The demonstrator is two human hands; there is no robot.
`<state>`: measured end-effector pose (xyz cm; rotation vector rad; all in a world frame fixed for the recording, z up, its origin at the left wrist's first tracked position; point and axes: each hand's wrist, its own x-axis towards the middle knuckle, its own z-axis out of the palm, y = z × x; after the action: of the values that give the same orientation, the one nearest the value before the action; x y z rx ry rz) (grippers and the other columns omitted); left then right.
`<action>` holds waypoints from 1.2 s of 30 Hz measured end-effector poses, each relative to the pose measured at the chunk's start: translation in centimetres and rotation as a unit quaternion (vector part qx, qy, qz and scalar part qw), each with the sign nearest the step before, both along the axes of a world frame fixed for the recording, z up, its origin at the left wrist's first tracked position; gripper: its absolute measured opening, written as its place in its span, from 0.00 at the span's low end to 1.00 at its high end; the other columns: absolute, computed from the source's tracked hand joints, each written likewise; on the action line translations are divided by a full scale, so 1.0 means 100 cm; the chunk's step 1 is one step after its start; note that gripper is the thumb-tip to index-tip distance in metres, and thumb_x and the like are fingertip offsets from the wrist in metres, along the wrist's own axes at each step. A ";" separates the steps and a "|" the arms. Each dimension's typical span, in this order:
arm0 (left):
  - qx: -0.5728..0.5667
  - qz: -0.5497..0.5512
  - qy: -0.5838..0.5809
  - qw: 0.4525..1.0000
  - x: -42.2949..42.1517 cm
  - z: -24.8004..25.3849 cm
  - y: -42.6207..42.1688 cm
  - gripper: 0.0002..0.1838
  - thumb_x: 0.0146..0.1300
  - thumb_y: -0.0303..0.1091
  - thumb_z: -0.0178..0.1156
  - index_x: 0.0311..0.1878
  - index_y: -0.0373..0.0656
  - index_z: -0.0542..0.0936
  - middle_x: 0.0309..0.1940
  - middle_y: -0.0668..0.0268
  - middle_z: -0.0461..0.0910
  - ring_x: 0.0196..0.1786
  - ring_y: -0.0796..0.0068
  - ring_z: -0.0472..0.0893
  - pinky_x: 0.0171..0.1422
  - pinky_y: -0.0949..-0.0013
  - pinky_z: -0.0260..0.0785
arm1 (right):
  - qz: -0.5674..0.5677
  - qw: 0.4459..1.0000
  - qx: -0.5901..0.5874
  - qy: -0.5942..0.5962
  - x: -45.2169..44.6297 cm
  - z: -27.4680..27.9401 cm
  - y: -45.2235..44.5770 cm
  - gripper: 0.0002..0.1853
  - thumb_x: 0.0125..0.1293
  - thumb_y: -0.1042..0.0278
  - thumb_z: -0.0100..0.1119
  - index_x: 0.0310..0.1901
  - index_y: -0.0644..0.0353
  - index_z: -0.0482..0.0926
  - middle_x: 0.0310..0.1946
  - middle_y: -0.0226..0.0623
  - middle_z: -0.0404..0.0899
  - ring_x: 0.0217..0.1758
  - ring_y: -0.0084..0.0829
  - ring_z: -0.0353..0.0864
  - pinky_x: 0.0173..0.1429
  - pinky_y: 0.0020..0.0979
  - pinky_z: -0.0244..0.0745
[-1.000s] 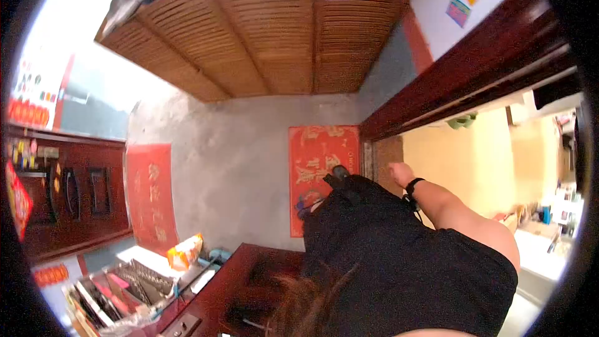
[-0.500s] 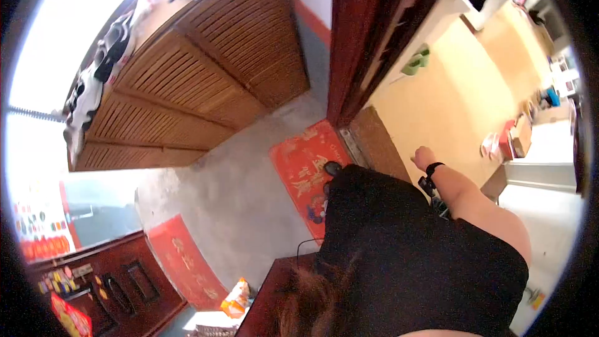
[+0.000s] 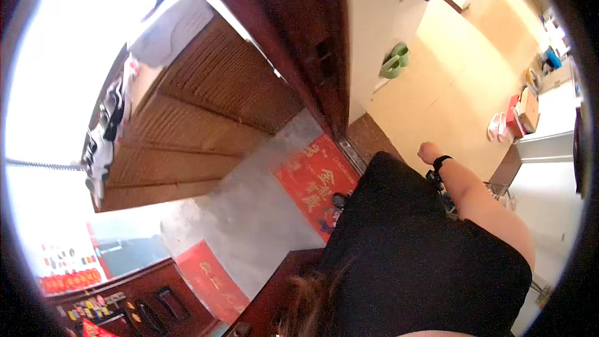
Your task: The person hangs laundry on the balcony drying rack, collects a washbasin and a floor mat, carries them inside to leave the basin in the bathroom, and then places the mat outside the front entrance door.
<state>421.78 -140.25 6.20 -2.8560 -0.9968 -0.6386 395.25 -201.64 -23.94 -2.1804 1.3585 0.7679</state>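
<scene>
My right hand (image 3: 429, 153) is on the right side of the view, held out past the hip with its fingers curled into a fist. Whatever may be inside the fist is hidden. A black band (image 3: 442, 162) circles that wrist. Just below the wrist, close to the forearm, is a small dark object (image 3: 435, 180) that I cannot make out. My black clothing (image 3: 430, 256) fills the lower middle. My left hand does not show.
A dark red door (image 3: 306, 43) stands beside the threshold (image 3: 353, 155). Red mats (image 3: 312, 181) lie on grey floor. Slatted cabinets (image 3: 187, 125) hold shoes on top. Green slippers (image 3: 395, 61), pink slippers (image 3: 497, 127) and boxes (image 3: 527, 110) are on the yellow floor side.
The view has shifted: the door edge now stands further left, and more of the yellow floor and green slippers shows. My right hand stays in a fist at nearly the same place.
</scene>
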 end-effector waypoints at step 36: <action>0.124 -0.166 -0.025 0.978 0.058 0.003 -0.437 0.18 0.57 0.51 0.52 0.34 0.47 0.80 0.30 0.52 0.80 0.28 0.51 0.80 0.29 0.52 0.72 | -0.422 0.884 0.049 -0.197 -0.314 0.016 -0.241 0.15 0.55 0.59 0.56 0.38 0.63 0.79 0.29 0.44 0.80 0.35 0.36 0.78 0.42 0.35 0.72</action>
<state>427.60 -183.96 6.52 -2.8082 -0.4057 -0.7983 363.88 -225.74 -22.35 -1.3206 1.7540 0.0450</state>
